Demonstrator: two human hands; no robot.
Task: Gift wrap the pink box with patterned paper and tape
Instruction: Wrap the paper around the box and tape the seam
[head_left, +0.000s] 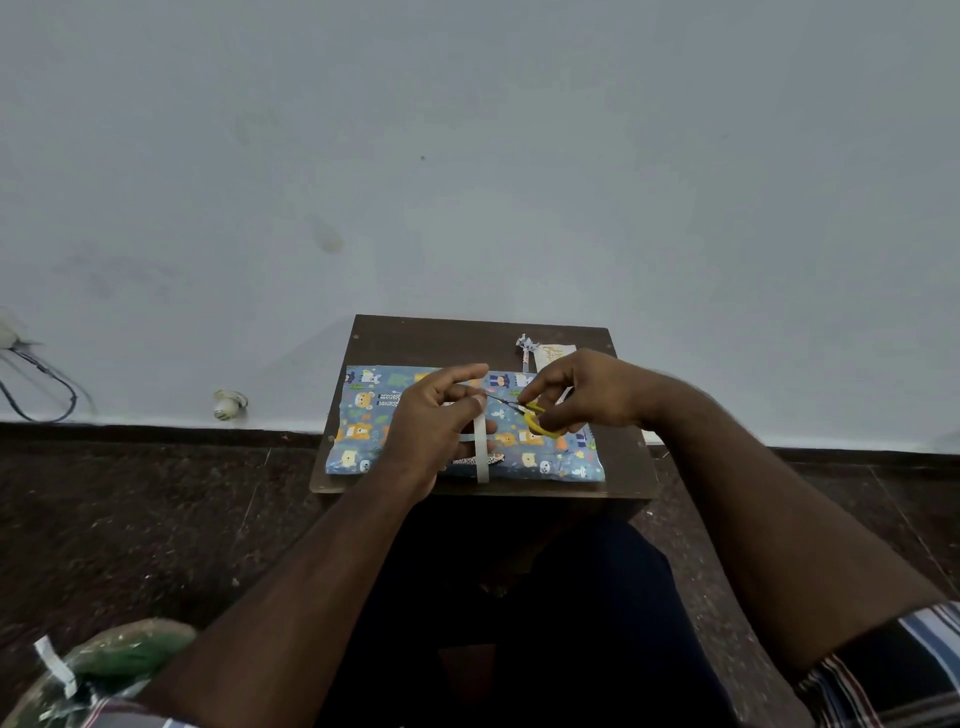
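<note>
On the floor at the far left, a green plastic-wrapped bundle is seen, well apart from the small dark table. Across the table's near half, from its left edge almost to its right edge, the box wrapped in blue patterned paper is laid flat; no pink is visible. Above the paper's middle, a strip of clear tape is pinched at its upper end by the left hand, and the strip is hung down over the table's near edge. Just to the right, yellow-handled scissors are gripped by the right hand, with the blades pointed left at the tape's upper end. Near the table's far right corner, a small ribbon scrap and a white card are partly hidden behind the right hand.
</note>
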